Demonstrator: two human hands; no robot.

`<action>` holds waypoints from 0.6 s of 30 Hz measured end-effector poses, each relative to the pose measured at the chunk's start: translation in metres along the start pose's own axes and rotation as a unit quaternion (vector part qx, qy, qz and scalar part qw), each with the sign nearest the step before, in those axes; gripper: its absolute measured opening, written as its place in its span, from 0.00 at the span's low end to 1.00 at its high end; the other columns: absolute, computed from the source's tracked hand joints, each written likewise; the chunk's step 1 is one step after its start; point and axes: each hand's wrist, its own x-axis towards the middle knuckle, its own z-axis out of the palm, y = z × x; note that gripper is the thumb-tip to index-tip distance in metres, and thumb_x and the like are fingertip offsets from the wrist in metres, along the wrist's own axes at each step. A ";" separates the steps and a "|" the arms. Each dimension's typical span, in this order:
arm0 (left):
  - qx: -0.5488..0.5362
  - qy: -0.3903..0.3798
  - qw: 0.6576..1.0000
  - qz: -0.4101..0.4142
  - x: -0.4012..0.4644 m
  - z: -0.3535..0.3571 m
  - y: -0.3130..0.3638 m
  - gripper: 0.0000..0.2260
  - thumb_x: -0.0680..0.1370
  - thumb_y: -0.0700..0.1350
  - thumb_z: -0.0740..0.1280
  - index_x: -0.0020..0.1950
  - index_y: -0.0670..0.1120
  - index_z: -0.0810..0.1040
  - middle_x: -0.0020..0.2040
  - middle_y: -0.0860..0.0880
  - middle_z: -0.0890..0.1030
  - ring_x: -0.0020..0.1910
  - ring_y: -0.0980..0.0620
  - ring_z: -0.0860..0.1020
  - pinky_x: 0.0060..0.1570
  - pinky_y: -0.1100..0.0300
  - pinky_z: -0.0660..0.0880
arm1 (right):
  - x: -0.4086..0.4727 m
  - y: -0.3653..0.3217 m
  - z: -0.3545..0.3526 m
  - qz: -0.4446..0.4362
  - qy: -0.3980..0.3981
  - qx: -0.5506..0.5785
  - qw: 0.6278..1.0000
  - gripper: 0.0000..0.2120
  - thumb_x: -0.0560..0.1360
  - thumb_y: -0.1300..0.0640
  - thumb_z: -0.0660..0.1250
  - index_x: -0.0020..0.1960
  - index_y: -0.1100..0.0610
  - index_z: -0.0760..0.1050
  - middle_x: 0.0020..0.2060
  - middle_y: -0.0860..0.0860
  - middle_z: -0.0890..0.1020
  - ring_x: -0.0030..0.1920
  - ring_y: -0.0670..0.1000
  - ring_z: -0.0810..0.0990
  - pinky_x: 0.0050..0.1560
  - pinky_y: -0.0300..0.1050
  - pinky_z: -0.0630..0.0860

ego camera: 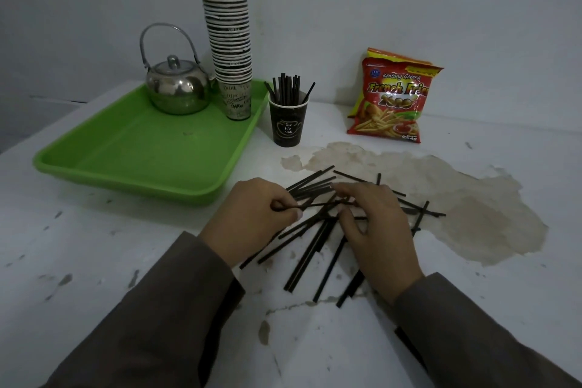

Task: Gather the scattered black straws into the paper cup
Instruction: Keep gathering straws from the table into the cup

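Both hands palm-down over straws (318, 239) mid-bench. Left hand (248, 217) grip pinching one straw (315, 205); right hand (374, 227) grip pinching its other end. Cup (288, 123) behind.

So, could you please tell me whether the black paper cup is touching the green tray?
Apart. The head view shows the black paper cup standing just right of the green tray, with a strip of white table visible between the cup's base and the tray's rim.

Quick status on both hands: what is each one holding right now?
Left hand: closed, pinching one black straw at its end.
Right hand: fingertips pinched on the same straw's other end, above the scattered straws.
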 end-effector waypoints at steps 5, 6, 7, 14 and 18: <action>-0.096 -0.040 0.995 0.005 -0.001 -0.007 0.004 0.05 0.71 0.47 0.71 0.42 0.47 0.84 0.35 0.42 0.83 0.33 0.48 0.79 0.41 0.51 0.77 | 0.000 -0.005 -0.002 -0.053 0.017 -0.048 0.997 0.17 0.74 0.54 0.59 0.62 0.55 0.73 0.55 0.52 0.79 0.57 0.48 0.68 0.57 0.40 0.65; -0.102 -0.050 0.993 0.009 -0.001 -0.007 0.006 0.05 0.71 0.47 0.70 0.42 0.47 0.84 0.37 0.40 0.83 0.33 0.48 0.78 0.42 0.50 0.77 | 0.001 -0.005 -0.001 -0.088 0.022 -0.078 0.993 0.16 0.73 0.55 0.60 0.60 0.55 0.74 0.54 0.53 0.80 0.57 0.50 0.70 0.57 0.43 0.67; -0.106 -0.061 0.992 0.012 -0.002 -0.006 0.007 0.05 0.71 0.46 0.70 0.42 0.46 0.84 0.37 0.39 0.83 0.33 0.49 0.77 0.41 0.50 0.77 | 0.001 -0.005 -0.001 -0.121 0.025 -0.108 0.986 0.15 0.74 0.55 0.61 0.58 0.56 0.76 0.53 0.54 0.81 0.56 0.52 0.72 0.56 0.46 0.68; -0.125 -0.083 0.988 0.015 -0.001 -0.004 0.011 0.05 0.71 0.45 0.71 0.43 0.45 0.84 0.39 0.39 0.84 0.36 0.46 0.79 0.42 0.52 0.76 | 0.003 -0.002 -0.011 -0.244 0.083 -0.223 0.940 0.09 0.72 0.61 0.68 0.51 0.57 0.80 0.51 0.59 0.82 0.52 0.58 0.73 0.49 0.53 0.69; -0.108 -0.080 0.990 0.034 -0.003 -0.003 0.009 0.04 0.71 0.43 0.71 0.42 0.44 0.84 0.37 0.40 0.84 0.35 0.47 0.78 0.42 0.52 0.76 | 0.002 -0.007 -0.010 -0.304 0.046 -0.237 0.922 0.08 0.74 0.61 0.64 0.51 0.58 0.79 0.45 0.55 0.83 0.49 0.54 0.72 0.49 0.50 0.67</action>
